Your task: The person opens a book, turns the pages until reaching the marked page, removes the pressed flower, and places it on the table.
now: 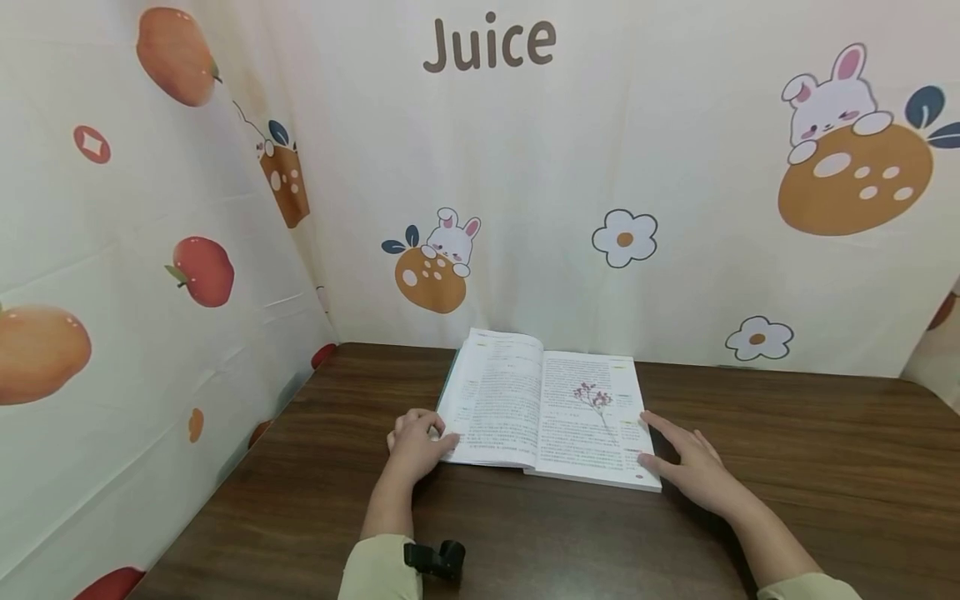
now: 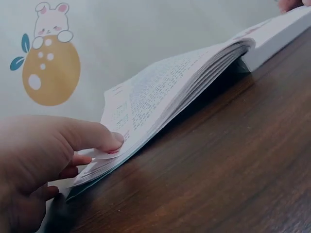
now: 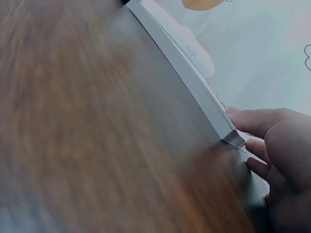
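Observation:
An open book lies on the table with printed pages facing up and a thin teal cover edge at its left. On its right page is a sprig of small pinkish-purple flowers. My left hand is at the book's lower left edge. In the left wrist view, its thumb presses on the page while the other fingers curl at the side, pinching the page edge. My right hand rests at the right edge, its thumb touching the book's top near the corner and its fingers loosely spread alongside.
The dark brown wooden table runs back to a pale curtain printed with fruit, rabbits and flowers. Another patterned curtain borders the left side. A black wrist camera mount is strapped at my left sleeve.

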A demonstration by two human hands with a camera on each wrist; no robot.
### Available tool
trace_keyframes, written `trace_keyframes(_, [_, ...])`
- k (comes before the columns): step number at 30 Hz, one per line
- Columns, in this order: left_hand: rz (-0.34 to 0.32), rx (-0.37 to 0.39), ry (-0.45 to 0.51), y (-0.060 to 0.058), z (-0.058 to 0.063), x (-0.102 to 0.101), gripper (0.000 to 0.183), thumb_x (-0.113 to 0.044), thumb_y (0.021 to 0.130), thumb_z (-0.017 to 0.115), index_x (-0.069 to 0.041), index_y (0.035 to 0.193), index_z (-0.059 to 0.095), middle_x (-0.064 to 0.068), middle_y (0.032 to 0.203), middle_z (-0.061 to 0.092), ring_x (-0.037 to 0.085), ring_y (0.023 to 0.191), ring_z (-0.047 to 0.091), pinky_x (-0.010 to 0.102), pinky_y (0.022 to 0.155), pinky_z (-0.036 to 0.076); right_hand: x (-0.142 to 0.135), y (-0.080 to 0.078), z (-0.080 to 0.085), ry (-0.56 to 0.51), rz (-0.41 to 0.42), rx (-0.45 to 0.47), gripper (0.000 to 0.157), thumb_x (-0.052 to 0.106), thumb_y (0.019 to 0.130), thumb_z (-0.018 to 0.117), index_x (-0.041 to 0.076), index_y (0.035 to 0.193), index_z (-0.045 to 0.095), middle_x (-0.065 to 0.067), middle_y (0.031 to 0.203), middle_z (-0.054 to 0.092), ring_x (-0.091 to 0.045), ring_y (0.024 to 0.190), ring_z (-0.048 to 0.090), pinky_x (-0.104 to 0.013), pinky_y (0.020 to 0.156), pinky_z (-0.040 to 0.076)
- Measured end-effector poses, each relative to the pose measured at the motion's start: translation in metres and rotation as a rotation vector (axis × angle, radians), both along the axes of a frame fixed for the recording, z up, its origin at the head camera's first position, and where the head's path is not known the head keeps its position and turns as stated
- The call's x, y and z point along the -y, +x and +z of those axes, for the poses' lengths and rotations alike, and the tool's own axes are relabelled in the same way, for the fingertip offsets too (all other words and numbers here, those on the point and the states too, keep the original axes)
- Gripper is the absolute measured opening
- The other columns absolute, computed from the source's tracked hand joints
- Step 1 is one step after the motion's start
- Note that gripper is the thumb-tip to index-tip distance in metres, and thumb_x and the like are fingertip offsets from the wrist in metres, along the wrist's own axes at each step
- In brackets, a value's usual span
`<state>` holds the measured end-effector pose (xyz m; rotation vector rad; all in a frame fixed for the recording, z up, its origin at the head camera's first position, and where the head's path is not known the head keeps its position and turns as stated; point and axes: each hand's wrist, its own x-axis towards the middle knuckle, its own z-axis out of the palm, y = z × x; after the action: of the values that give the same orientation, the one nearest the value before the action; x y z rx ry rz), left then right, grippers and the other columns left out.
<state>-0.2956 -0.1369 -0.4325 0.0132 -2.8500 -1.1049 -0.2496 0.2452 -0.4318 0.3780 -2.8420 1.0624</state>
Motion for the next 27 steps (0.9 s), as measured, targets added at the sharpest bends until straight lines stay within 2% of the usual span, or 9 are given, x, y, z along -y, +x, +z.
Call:
trace_keyframes(3, [-0.03,0.012,0.021,-0.001,-0.001,0.0,0.03,-0.025,0.08,0.071,-0.009,0.102,0.057,0.015,0.129,0.045,0.033,0.121,0.032,0.052,0.098,0.016,0.0,0.0,0.001,-0.008,0.009,-0.011,0.062,0.033,0.087,0.063,-0.001,0.134,0.042,-0.027,0.14,0.034,-0.049,0.128,0.025,-0.065,0.1,0.004])
trace_keyframes(6, [-0.075,0.014,0.069,-0.001,-0.001,-0.001,0.057,-0.019,0.081,0.071,-0.011,0.131,0.045,0.015,0.139,0.041,0.035,0.133,0.024,0.056,0.105,0.001,0.002,0.0,0.003,-0.004,-0.001,-0.027,0.054,0.031,0.086,0.064,0.0,0.128,0.05,-0.026,0.139,0.037,-0.049,0.127,0.027,-0.068,0.098,0.005])
trace_keyframes(8, [-0.109,0.017,0.092,-0.001,-0.001,-0.001,0.064,-0.015,0.081,0.07,-0.013,0.138,0.04,0.016,0.141,0.039,0.035,0.137,0.018,0.058,0.105,-0.009,0.007,0.0,0.004,0.015,-0.041,-0.032,0.052,0.035,0.085,0.065,0.001,0.122,0.054,-0.026,0.137,0.039,-0.049,0.126,0.028,-0.069,0.097,0.007])
trace_keyframes(10, [-0.136,0.014,0.098,-0.001,-0.001,-0.001,0.061,-0.013,0.082,0.069,-0.013,0.137,0.043,0.016,0.14,0.041,0.035,0.137,0.017,0.059,0.103,-0.012,0.015,-0.002,0.005,0.041,-0.101,-0.045,0.053,0.042,0.083,0.065,0.002,0.115,0.059,-0.026,0.134,0.041,-0.05,0.124,0.031,-0.07,0.096,0.009])
trace_keyframes(14, [-0.151,0.003,0.126,-0.001,-0.002,-0.001,0.053,-0.013,0.082,0.069,-0.012,0.131,0.051,0.016,0.138,0.044,0.035,0.137,0.017,0.056,0.106,-0.01,0.03,-0.008,0.004,0.072,-0.235,-0.071,0.054,0.053,0.077,0.067,0.005,0.1,0.064,-0.025,0.13,0.041,-0.05,0.12,0.032,-0.073,0.094,0.008])
trace_keyframes(20, [-0.156,-0.03,0.157,-0.001,-0.002,-0.004,0.036,-0.018,0.084,0.066,-0.012,0.119,0.059,0.015,0.136,0.046,0.036,0.135,0.02,0.051,0.109,-0.003,0.042,-0.015,0.002,0.122,-0.34,-0.153,0.032,0.046,0.075,0.072,0.015,0.074,0.063,-0.02,0.126,0.049,-0.045,0.12,0.032,-0.072,0.095,-0.001])
trace_keyframes(23, [-0.12,-0.043,0.126,-0.001,-0.001,-0.007,0.022,-0.032,0.087,0.062,-0.015,0.102,0.066,0.013,0.135,0.047,0.034,0.134,0.023,0.051,0.109,0.002,0.044,-0.013,0.004,0.153,-0.35,-0.164,0.03,0.043,0.075,0.072,0.016,0.068,0.061,-0.02,0.122,0.051,-0.043,0.118,0.034,-0.069,0.097,0.005])
trace_keyframes(25, [-0.082,-0.053,0.078,-0.001,-0.002,-0.009,0.027,-0.041,0.087,0.061,-0.016,0.095,0.065,0.012,0.134,0.048,0.034,0.131,0.027,0.053,0.108,0.003,0.045,-0.013,0.004,0.158,-0.348,-0.163,0.028,0.04,0.076,0.072,0.016,0.069,0.062,-0.02,0.121,0.051,-0.043,0.117,0.034,-0.068,0.096,0.01])
trace_keyframes(27, [-0.031,-0.048,0.009,-0.001,-0.003,-0.011,0.036,-0.049,0.083,0.062,-0.016,0.097,0.064,0.011,0.133,0.047,0.034,0.126,0.029,0.054,0.105,0.007,0.046,-0.013,0.004,0.155,-0.348,-0.17,0.025,0.037,0.077,0.071,0.014,0.07,0.063,-0.021,0.12,0.051,-0.043,0.116,0.035,-0.067,0.094,0.015])
